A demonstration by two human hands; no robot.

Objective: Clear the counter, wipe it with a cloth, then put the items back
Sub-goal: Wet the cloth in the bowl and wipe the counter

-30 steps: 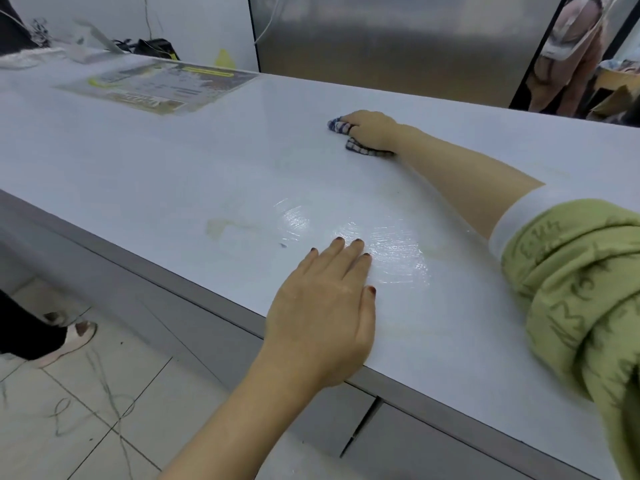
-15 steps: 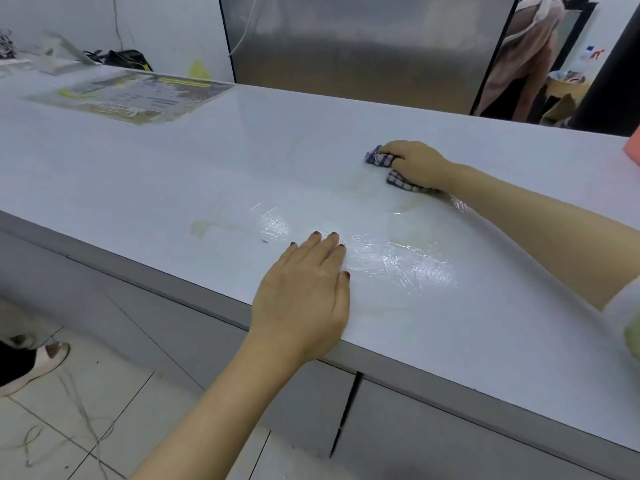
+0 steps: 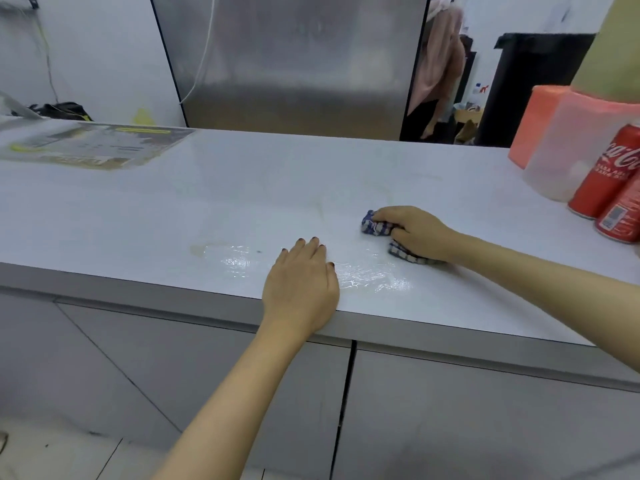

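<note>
So, the cloth [image 3: 377, 230] is a blue-and-white checked rag, bunched up, on the counter [image 3: 242, 202] right of centre and a bit back from the front edge. Its long axis runs diagonally: one end pokes out far-left past my fingertips, the other sticks out near-right under the heel of my palm.

My R hand [image 3: 415, 235] is on top of it, fingers curled down over the bunch and gripping it against the surface, knuckles up, w/ the forearm coming in from the right.

My L hand [image 3: 301, 285] is flat on the counter at the front edge, palm down, fingers straight and close together, pointing away from me, holding nothing. It's just beside the cloth, not touching it.

A wet, shiny patch [image 3: 363, 275] spreads btwn and around both hands, w/ a faint yellowish stain [image 3: 198, 250] at its left end.

At the far right stand two red cola cans [image 3: 602, 181], touching each other, next to a translucent tub [image 3: 561, 157]. A printed sheet [image 3: 93, 147] lies flat at the far-left back.
</note>
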